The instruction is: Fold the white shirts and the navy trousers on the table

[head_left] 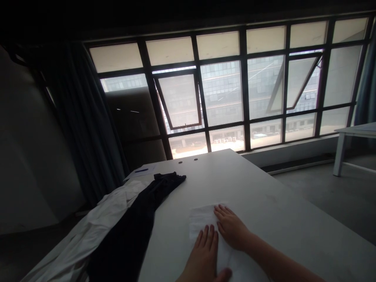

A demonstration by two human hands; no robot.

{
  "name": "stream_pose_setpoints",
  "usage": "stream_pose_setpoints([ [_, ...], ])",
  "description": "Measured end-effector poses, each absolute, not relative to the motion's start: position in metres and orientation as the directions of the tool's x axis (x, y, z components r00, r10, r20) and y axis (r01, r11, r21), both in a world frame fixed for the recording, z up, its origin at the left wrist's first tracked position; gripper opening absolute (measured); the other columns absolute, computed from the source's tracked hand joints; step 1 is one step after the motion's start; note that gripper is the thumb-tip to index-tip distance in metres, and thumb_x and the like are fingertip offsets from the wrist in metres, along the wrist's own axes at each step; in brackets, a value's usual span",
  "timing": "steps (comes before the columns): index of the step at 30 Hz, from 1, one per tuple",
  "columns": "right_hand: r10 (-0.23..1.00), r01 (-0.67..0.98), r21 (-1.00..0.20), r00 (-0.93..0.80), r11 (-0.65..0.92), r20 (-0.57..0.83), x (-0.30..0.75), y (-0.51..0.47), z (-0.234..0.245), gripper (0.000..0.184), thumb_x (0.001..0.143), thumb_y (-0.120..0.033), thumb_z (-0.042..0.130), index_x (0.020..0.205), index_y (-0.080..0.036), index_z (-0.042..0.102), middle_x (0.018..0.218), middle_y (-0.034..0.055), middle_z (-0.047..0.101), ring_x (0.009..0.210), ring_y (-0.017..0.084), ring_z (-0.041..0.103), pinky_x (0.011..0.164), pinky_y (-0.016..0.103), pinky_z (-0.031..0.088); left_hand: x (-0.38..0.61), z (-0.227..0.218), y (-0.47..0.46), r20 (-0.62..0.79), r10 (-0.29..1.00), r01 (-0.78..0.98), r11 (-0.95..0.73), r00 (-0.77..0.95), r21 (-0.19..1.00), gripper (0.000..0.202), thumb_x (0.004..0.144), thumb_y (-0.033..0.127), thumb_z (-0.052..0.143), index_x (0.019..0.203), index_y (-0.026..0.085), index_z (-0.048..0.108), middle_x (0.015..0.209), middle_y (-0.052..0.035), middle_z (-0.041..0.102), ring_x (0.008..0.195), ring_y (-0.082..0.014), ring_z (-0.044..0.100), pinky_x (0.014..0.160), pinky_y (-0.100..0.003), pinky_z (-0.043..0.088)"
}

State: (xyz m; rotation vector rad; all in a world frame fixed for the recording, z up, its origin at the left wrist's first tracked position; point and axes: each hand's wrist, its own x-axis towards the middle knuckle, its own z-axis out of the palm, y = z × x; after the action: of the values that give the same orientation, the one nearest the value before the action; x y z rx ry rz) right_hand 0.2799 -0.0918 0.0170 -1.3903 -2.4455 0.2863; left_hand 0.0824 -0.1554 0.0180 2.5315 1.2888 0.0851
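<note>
A thin white cloth (201,219) lies flat on the white table (173,219), its far end reaching just past my fingertips. My left hand (204,250) rests on the cloth with the fingers stretched forward. Farther along and to the right, my right hand (230,227) presses on the cloth's far right part, palm down and fingers extended. Neither hand grips anything. My forearms and the bottom of the frame hide part of the cloth's near end.
A black garment (129,227) stretches along the table's left side, beside crumpled white fabric (96,227). Behind them lie a paper sheet (149,170) and a dark pen (141,170). Large windows (220,94) line the far wall; another white table (340,149) stands at right.
</note>
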Motion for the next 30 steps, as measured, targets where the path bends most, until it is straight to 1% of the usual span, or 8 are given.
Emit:
stream_pose_setpoints([
  [2, 0.876, 0.82, -0.306, -0.443, 0.483, 0.193, 0.286, -0.087, 0.018, 0.059, 0.094, -0.025, 0.037, 0.149, -0.007, 0.045, 0.158, 0.0147, 0.038, 0.148, 0.025, 0.031, 0.123, 0.042, 0.02, 0.083, 0.011, -0.156, -0.102, 0.792, 0.777, -0.552, 0.603, 0.303, 0.107, 0.083, 0.077, 0.051, 0.16, 0.013, 0.012, 0.165, -0.0091, -0.002, 0.152, -0.0339, -0.006, 0.125, -0.051, 0.002],
  [5, 0.881, 0.838, -0.286, -0.403, 0.464, 0.249, 0.286, -0.088, 0.021, 0.059, 0.091, -0.019, 0.036, 0.147, -0.006, 0.046, 0.156, 0.0165, 0.041, 0.147, 0.025, 0.032, 0.124, 0.044, 0.018, 0.08, 0.01, -0.149, -0.094, 0.837, 0.82, -0.495, 0.539, 0.289, 0.113, 0.079, 0.08, 0.053, 0.16, 0.014, 0.009, 0.165, -0.0077, -0.007, 0.152, -0.0329, -0.008, 0.126, -0.048, 0.001],
  [10, 0.866, 0.797, -0.341, -0.441, 0.499, 0.236, 0.266, -0.106, 0.017, 0.061, 0.087, -0.017, 0.042, 0.148, -0.015, 0.048, 0.159, 0.0123, 0.038, 0.148, 0.025, 0.03, 0.123, 0.043, 0.02, 0.072, 0.021, -0.131, -0.049, 0.92, 0.901, -0.37, 0.39, 0.225, 0.107, 0.083, 0.078, 0.048, 0.16, 0.012, 0.014, 0.166, -0.0082, 0.001, 0.153, -0.0317, -0.004, 0.126, -0.046, 0.003],
  [16, 0.81, 0.746, -0.318, -0.558, 0.585, 0.181, 0.266, -0.118, -0.003, 0.062, 0.1, -0.039, 0.035, 0.157, -0.014, 0.031, 0.163, 0.0113, 0.024, 0.152, 0.028, 0.018, 0.124, 0.05, 0.011, 0.061, 0.024, -0.129, -0.019, 0.929, 0.916, -0.36, 0.369, 0.176, 0.096, 0.089, 0.072, 0.042, 0.159, 0.009, 0.019, 0.165, -0.0107, 0.005, 0.153, -0.0302, -0.001, 0.126, -0.045, 0.006],
  [20, 0.828, 0.765, -0.321, -0.537, 0.559, 0.161, 0.286, -0.108, -0.007, 0.076, 0.098, -0.063, 0.032, 0.158, -0.016, 0.025, 0.164, 0.0116, 0.018, 0.152, 0.031, 0.015, 0.123, 0.053, 0.011, 0.049, 0.018, -0.135, -0.062, 0.925, 0.916, -0.36, 0.376, 0.177, 0.104, 0.084, 0.073, 0.05, 0.159, 0.01, 0.016, 0.165, -0.0114, 0.001, 0.152, -0.0309, -0.004, 0.125, -0.046, 0.004],
  [22, 0.853, 0.794, -0.315, -0.502, 0.521, 0.145, 0.293, -0.1, -0.009, 0.08, 0.097, -0.067, 0.03, 0.158, -0.016, 0.027, 0.164, 0.012, 0.017, 0.152, 0.034, 0.013, 0.122, 0.056, 0.012, 0.043, 0.017, -0.138, -0.062, 0.927, 0.919, -0.355, 0.37, 0.174, 0.106, 0.083, 0.075, 0.051, 0.159, 0.01, 0.016, 0.165, -0.0125, 0.001, 0.152, -0.0319, -0.004, 0.125, -0.048, 0.004],
  [26, 0.897, 0.857, -0.266, -0.415, 0.442, 0.154, 0.296, -0.091, -0.007, 0.066, 0.099, -0.047, 0.035, 0.155, -0.013, 0.034, 0.163, 0.0124, 0.025, 0.15, 0.037, 0.018, 0.121, 0.059, 0.011, 0.044, 0.022, -0.144, 0.035, 0.89, 0.877, -0.453, 0.454, 0.16, 0.101, 0.085, 0.075, 0.051, 0.16, 0.017, 0.015, 0.166, -0.0092, 0.001, 0.153, -0.0326, -0.002, 0.125, -0.051, 0.005],
  [30, 0.891, 0.88, -0.199, -0.379, 0.43, 0.251, 0.286, -0.097, 0.002, 0.067, 0.086, -0.025, 0.049, 0.151, -0.011, 0.042, 0.161, 0.0144, 0.03, 0.151, 0.036, 0.017, 0.123, 0.056, 0.006, 0.058, 0.017, -0.146, 0.121, 0.857, 0.844, -0.515, 0.502, 0.151, 0.089, 0.093, 0.064, 0.048, 0.16, 0.018, 0.015, 0.166, -0.0072, 0.002, 0.153, -0.0284, 0.006, 0.126, -0.046, 0.013],
])
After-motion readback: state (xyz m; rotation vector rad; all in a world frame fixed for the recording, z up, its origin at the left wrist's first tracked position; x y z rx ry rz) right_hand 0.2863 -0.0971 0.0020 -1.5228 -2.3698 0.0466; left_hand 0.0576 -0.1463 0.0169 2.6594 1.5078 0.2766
